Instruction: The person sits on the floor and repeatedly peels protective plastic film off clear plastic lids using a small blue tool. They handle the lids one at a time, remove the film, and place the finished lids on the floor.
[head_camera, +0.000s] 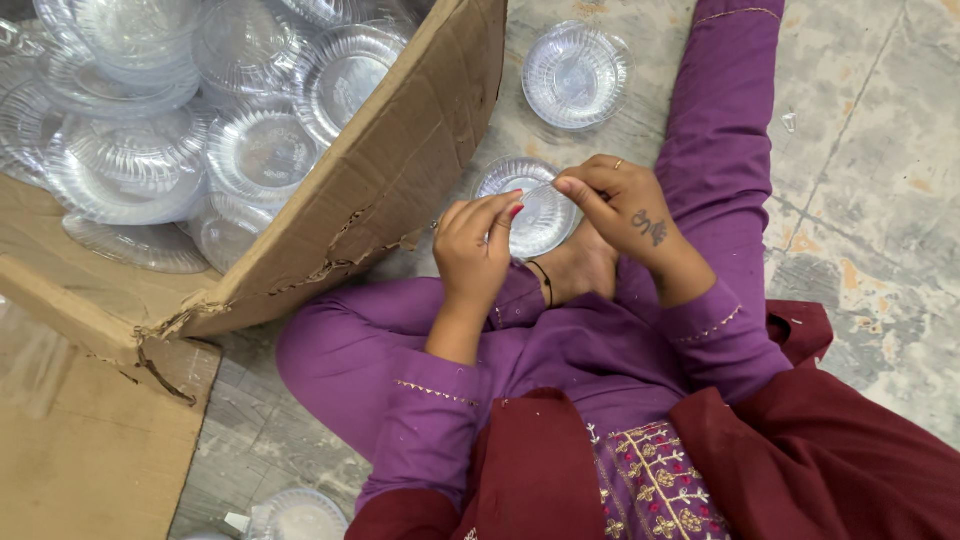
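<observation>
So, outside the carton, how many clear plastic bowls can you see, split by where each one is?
Held in both hands: 1 clear bowl
On the floor beyond the hands: 1 bowl
On the floor at the bottom edge: 1 bowl
Total: 3

The light is soft and even, like daylight, and the scene is bright enough. Shadows are weak; a faint one lies under the cardboard box (380, 190). The clear plastic bowls (250, 150) inside it give small white glints. The picture is mostly sharp, only the lower edge looks a little soft.
</observation>
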